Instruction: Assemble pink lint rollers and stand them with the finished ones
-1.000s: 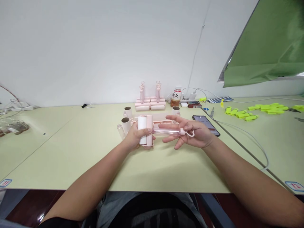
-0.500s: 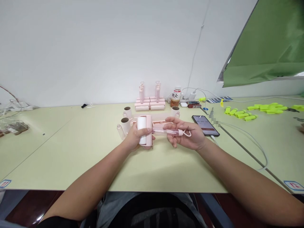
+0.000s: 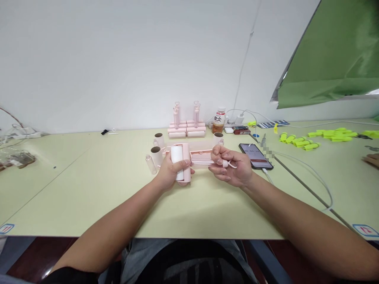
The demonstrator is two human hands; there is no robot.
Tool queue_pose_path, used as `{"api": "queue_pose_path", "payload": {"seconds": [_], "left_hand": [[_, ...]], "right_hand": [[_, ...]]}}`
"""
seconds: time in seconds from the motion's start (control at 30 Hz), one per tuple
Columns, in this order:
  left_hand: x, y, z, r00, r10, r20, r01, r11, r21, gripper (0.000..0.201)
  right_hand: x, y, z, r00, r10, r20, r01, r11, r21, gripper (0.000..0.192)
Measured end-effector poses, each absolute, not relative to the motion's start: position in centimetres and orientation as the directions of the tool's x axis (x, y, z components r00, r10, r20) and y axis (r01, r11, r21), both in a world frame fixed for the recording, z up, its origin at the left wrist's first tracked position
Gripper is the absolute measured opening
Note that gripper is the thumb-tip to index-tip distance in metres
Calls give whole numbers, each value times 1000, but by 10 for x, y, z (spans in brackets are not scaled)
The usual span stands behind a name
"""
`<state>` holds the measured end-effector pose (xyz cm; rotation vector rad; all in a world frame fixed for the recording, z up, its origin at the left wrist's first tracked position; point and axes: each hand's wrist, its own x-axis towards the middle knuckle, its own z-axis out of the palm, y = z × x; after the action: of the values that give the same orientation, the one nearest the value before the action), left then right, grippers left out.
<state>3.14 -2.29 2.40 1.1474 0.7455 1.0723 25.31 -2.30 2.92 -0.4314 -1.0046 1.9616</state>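
My left hand point(image 3: 170, 172) grips the pink head of a lint roller point(image 3: 181, 156) with its white paper roll, held just above the pale green table point(image 3: 97, 185). My right hand point(image 3: 232, 167) is closed round the roller's clear pink handle point(image 3: 204, 161), whose heart-shaped loop sticks out by my fingers. The handle lies level, pointing right from the head. Behind my left hand stand cardboard roll cores point(image 3: 156, 154) and a small clear bottle point(image 3: 151, 163).
A stack of pink roller parts point(image 3: 186, 128) stands at the back, beside a drink bottle point(image 3: 219, 120). A phone point(image 3: 256, 155) on a cable lies right of my hands. Yellow-green clips point(image 3: 322, 137) are scattered far right, where another person's hand point(image 3: 371, 159) shows.
My right hand's fingers have closed round the handle and slid left toward the roller head. The left hand has stayed in place.
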Motion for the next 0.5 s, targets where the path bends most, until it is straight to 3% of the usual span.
{"api": "queue_pose_path", "payload": {"seconds": [0.3,0.5], "left_hand": [[34,-25,20,358,929,93,-334,35,942,40],[35,-25,22,347,936,59,-293,49,955,51]], "right_hand": [[253,-22,22,-559,820,124,-586,-285,-759,11],[252,-26,25,-537,837,106,-547,-249,-799,14]]}}
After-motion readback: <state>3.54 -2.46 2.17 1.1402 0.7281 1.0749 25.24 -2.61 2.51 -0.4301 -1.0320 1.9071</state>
